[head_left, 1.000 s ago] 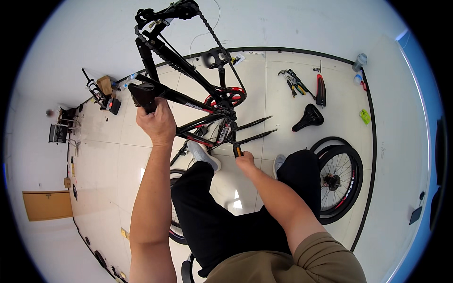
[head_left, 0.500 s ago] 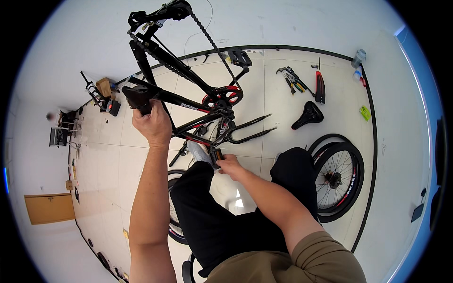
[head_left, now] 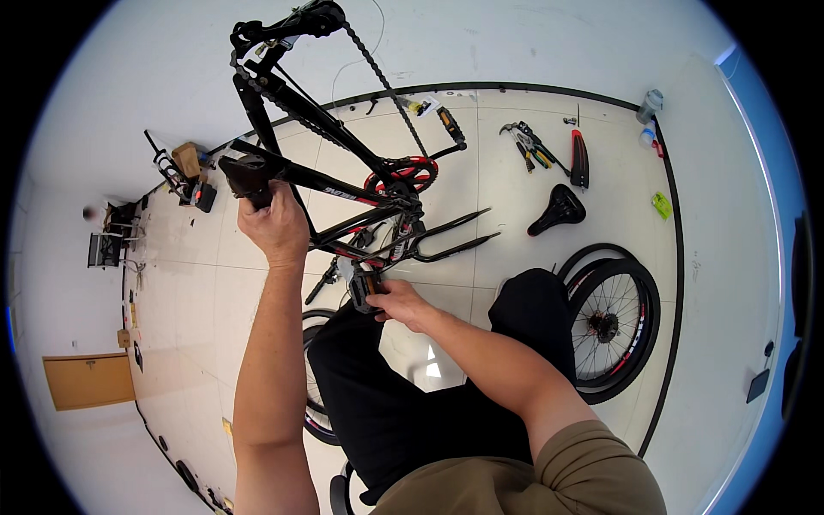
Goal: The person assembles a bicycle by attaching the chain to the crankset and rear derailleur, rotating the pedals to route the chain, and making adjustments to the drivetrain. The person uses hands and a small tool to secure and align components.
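A black bicycle frame (head_left: 339, 189) with white and red markings is held up in front of me. My left hand (head_left: 276, 225) is closed around a dark, broad part at its left end. A loose-hanging chain (head_left: 375, 67) runs from the rear derailleur (head_left: 322, 17) at the top to the red and black chainring (head_left: 412, 174). My right hand (head_left: 396, 304) grips the near pedal (head_left: 366, 285), fingers wrapped on its edge. The opposite pedal (head_left: 450, 126), with an orange reflector, sits on the far crank arm. Two black prongs (head_left: 455, 232) stick out to the right.
Tools (head_left: 534, 148), a red and black mudguard (head_left: 579, 161) and a black saddle (head_left: 558, 209) lie on the tiled floor. Wheels (head_left: 611, 326) rest by my right knee; another wheel (head_left: 316, 421) is partly hidden by my left leg. Bottles (head_left: 650, 107) stand at the wall.
My right hand has moved left with the near pedal, turning the crank. The far pedal has swung right and slightly nearer. My left hand keeps its hold on the frame.
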### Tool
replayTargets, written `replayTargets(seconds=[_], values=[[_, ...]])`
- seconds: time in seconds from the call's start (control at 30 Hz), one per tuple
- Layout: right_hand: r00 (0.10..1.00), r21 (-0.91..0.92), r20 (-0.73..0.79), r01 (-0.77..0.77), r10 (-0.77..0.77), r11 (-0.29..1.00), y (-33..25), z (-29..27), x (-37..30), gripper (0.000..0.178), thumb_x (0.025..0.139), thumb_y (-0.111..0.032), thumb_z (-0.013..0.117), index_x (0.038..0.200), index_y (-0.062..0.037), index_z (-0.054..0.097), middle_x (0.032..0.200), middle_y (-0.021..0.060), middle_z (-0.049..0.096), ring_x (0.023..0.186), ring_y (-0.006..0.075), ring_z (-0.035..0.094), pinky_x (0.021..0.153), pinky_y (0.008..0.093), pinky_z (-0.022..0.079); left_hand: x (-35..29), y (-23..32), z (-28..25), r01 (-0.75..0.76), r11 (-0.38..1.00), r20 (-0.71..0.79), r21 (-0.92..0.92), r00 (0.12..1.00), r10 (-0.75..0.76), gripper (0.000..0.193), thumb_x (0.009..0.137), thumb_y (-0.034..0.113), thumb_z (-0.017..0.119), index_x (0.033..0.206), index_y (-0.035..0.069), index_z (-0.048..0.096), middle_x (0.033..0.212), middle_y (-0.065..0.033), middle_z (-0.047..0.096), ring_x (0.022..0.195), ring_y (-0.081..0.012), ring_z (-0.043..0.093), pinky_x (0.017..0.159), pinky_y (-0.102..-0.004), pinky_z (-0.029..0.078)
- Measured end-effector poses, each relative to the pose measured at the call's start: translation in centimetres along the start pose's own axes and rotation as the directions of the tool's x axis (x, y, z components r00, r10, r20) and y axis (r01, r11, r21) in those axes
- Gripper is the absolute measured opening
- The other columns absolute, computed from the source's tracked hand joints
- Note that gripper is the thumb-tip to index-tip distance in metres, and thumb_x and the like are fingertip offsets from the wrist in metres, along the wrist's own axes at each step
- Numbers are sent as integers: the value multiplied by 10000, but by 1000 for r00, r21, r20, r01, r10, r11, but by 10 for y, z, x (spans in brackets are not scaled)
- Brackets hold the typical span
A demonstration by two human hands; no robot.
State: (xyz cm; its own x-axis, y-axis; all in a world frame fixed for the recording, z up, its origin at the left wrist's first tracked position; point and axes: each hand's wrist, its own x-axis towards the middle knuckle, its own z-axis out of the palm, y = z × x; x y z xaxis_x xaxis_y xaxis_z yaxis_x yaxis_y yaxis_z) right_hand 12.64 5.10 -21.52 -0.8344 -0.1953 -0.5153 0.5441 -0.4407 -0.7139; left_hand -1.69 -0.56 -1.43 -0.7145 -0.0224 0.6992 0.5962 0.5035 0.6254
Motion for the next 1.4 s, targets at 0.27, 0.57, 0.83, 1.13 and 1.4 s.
replayTargets(seconds=[0.27,0.57,0.83,1.13,1.4], values=[[993,59,107,52,-58,997,-18,1,-17,228,936,-194,625,1049,1,597,1002,75,626,909,161,616,699,304,560,0,5,1,24,999,-4,-28,1000,-24,164,860,93,626,763,-27,572,644,-66,601,568,-135,505,553,-301,422],[994,33,93,48,-51,998,-18,1,-17,245,927,-208,639,1048,1,599,976,68,630,890,161,622,693,296,551,1,3,0,33,999,0,-18,999,-33,171,864,89,617,751,-29,565,650,-61,606,578,-119,504,552,-296,418],[996,-6,69,58,-57,998,-14,0,-12,252,923,-211,646,1033,13,612,967,70,623,880,161,620,678,288,549,1,-1,6,-9,998,-47,-64,999,6,238,913,78,581,693,21,508,580,23,508,536,-55,450,498,-232,356],[993,0,98,66,-65,998,-18,-1,-15,271,924,-210,647,1084,7,612,1012,69,633,912,159,616,704,296,547,2,-7,4,9,996,-28,-90,1000,-12,138,888,60,602,779,-16,565,665,-28,581,595,-91,490,555,-266,399],[997,-39,37,64,-62,997,-23,-6,-20,282,883,-216,669,1043,16,650,936,68,656,838,152,622,681,287,525,0,-7,3,43,997,-2,-65,999,-44,114,876,53,602,810,-39,587,692,-54,604,626,-116,509,588,-285,421]])
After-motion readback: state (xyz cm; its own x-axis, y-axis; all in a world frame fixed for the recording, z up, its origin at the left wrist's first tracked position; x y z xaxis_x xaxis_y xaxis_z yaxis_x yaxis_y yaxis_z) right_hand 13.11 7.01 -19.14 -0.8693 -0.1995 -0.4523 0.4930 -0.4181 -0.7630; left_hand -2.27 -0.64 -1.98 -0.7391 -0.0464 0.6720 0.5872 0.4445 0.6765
